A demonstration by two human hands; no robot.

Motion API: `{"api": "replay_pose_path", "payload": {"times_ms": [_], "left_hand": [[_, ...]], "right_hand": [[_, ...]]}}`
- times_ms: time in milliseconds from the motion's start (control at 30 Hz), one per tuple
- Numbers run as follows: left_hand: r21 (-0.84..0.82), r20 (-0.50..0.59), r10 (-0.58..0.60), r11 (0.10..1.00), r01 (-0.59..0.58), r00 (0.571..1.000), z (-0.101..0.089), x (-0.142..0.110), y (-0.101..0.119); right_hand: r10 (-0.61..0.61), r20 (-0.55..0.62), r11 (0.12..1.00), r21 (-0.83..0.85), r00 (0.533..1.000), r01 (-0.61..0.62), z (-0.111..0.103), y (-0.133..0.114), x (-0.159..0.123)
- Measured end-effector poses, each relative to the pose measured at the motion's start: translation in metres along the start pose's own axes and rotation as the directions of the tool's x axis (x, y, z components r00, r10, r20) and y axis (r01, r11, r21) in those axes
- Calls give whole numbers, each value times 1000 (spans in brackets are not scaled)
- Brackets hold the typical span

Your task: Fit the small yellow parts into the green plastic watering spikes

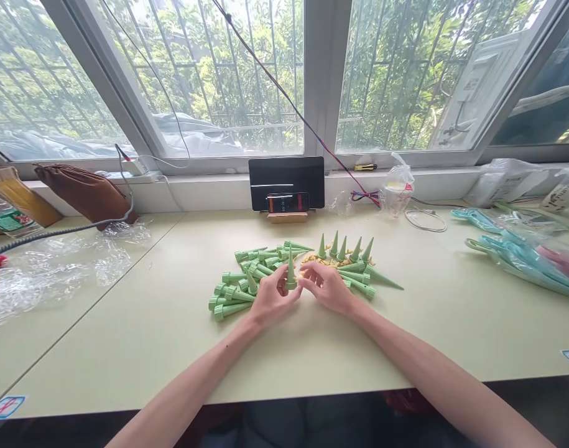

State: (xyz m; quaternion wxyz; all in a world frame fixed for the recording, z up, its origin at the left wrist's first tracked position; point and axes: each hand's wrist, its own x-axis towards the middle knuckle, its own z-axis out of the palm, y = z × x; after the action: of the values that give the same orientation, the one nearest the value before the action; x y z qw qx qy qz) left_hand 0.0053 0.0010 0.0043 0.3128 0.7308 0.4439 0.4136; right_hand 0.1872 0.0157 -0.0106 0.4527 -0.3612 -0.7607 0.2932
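My left hand (273,300) is closed round the base of a green plastic cone spike (290,271), holding it upright with the tip up. My right hand (328,286) sits just right of it, fingers curled and pinched near the spike's base; what they hold is too small to make out. A heap of green cone spikes (240,287) lies on the pale table (172,336) to the left. Several more spikes stand upright in a row (344,247) behind my right hand. Small yellow pieces (328,262) lie scattered between the row and my hands.
A black tablet on a wooden stand with a phone (286,183) leans at the window sill. A brown pouch (86,191) and crumpled clear plastic (55,267) lie left. Bagged light-blue items (522,252) lie right. A tied plastic bag (397,185) and cables sit near the sill.
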Motion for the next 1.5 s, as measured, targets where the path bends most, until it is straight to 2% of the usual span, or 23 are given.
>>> {"api": "replay_pose_path", "payload": {"times_ms": [333, 467, 633, 867, 1000, 1200, 1400, 1500], "left_hand": [[-113, 72, 25, 993, -17, 997, 1, -2, 4], [-116, 44, 15, 993, -10, 999, 2, -1, 5], [-38, -9, 12, 999, -13, 1000, 4, -2, 5], [41, -35, 59, 998, -57, 998, 4, -2, -2], [42, -2, 58, 997, -58, 998, 3, -1, -2], [44, 60, 79, 996, -81, 995, 2, -1, 1], [-117, 169, 122, 988, -103, 978, -3, -1, 6], [-241, 140, 97, 969, -61, 985, -4, 0, 5]], "right_hand": [[66, 14, 986, 151, 998, -68, -3, -10, -1], [89, -18, 985, 150, 996, -85, -1, -12, -1], [110, -47, 991, 77, 993, -106, 0, -10, 0], [105, 110, 994, 7, 988, -106, 2, -7, -1], [155, 190, 982, 74, 970, -171, 3, -7, -2], [142, 267, 966, 171, 953, -192, 0, -10, -2], [159, 269, 956, 199, 950, -216, -4, -15, -1], [167, 259, 951, 213, 951, -225, -6, -16, 0]]}}
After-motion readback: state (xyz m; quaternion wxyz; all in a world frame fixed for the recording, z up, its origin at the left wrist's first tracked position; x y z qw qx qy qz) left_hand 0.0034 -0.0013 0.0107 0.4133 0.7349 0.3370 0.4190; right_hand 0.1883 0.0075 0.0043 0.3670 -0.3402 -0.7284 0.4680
